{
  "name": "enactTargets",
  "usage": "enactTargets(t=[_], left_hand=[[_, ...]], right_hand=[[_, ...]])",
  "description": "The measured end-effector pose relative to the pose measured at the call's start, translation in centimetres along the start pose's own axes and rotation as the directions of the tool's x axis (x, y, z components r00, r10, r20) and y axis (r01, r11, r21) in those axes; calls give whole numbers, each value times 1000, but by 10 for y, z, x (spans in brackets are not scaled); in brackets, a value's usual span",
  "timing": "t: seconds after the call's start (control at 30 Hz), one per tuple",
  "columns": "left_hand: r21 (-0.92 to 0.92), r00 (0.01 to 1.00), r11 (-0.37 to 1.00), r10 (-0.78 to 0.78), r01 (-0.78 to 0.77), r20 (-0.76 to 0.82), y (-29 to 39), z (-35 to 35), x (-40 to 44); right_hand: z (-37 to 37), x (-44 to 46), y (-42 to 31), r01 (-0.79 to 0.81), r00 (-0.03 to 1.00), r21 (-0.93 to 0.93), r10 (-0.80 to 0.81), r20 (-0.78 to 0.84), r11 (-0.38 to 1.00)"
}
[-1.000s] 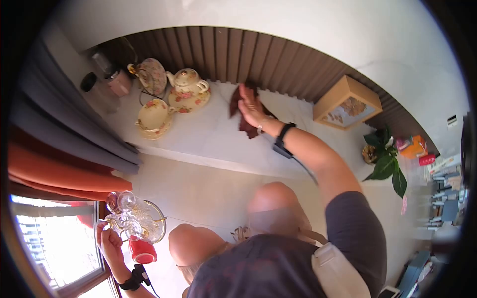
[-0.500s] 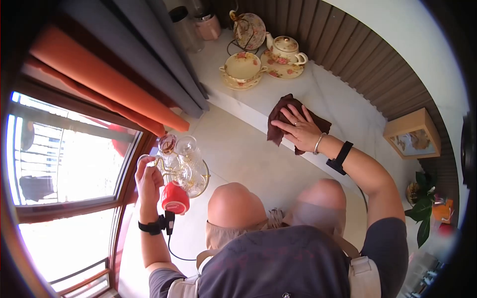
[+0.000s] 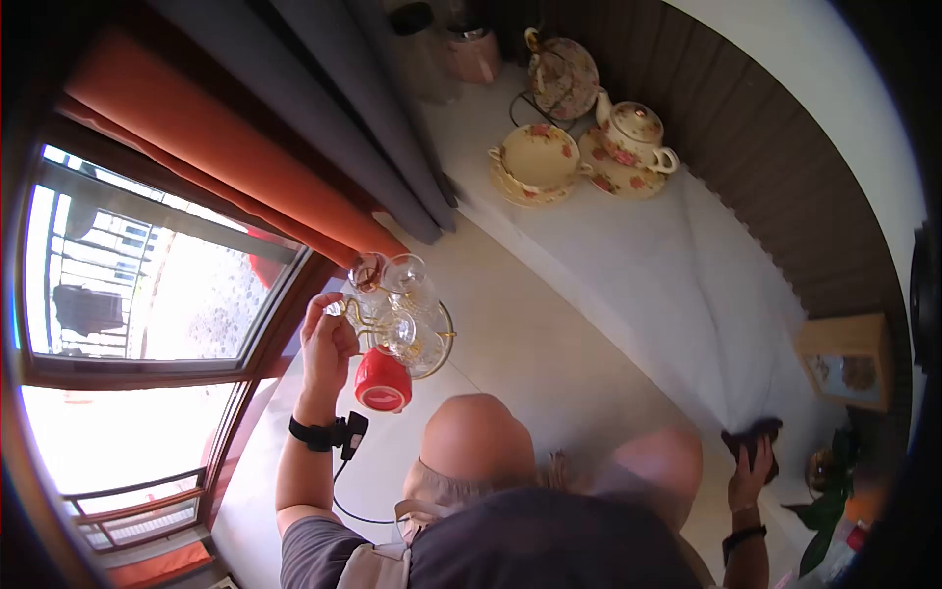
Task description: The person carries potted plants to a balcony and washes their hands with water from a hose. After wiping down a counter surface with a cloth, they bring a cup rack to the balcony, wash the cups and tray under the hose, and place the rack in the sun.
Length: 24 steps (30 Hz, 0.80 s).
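My left hand [image 3: 330, 339] is closed around the top of a gold wire rack [image 3: 447, 344] that carries several clear glasses [image 3: 417, 314] and a red mug [image 3: 383, 381]. The rack hangs over the floor beside the window. At the lower right, my right hand [image 3: 750, 476] lies on a dark brown cloth [image 3: 764, 432] on the white marble ledge [image 3: 677, 285]. The fingers of that hand are spread over the cloth.
On the ledge's upper part stand a floral bowl [image 3: 539, 157] on a saucer, a teapot [image 3: 633, 133] and an upright floral plate [image 3: 564, 79]. A wooden box frame [image 3: 846, 361] and a leafy plant [image 3: 819, 515] are at the right. Curtains [image 3: 226, 157] hang at the left.
My right hand and the cloth have moved along the ledge, away from the tea set and towards the wooden frame and plant. The view has turned. My left hand still holds the rack.
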State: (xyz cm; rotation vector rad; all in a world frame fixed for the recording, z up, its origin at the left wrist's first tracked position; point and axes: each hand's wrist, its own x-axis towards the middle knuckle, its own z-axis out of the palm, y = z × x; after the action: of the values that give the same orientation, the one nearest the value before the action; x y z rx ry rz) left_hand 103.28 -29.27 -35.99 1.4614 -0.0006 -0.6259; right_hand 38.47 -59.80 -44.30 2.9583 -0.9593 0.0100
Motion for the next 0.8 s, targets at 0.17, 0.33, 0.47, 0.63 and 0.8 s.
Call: enactTargets(t=[0.17, 0.33, 0.47, 0.63, 0.8], left_hand=[[-35, 998, 998, -45, 43, -50, 7, 16, 9], [-50, 995, 997, -57, 53, -87, 32, 22, -8], [-84, 991, 995, -67, 58, -116, 68, 16, -32], [-162, 983, 984, -96, 71, -154, 159, 5, -82], [-225, 978, 974, -76, 31, -195, 245, -26, -140]], right_hand=[[45, -24, 1, -216, 976, -130, 216, -14, 968], [60, -16, -16, -475, 875, 12, 472, 106, 880], [45, 4, -19, -165, 963, -180, 198, 181, 970], [-28, 8, -72, -526, 547, -278, 570, 613, 804], [-72, 30, -91, -529, 212, -250, 411, 886, 811]])
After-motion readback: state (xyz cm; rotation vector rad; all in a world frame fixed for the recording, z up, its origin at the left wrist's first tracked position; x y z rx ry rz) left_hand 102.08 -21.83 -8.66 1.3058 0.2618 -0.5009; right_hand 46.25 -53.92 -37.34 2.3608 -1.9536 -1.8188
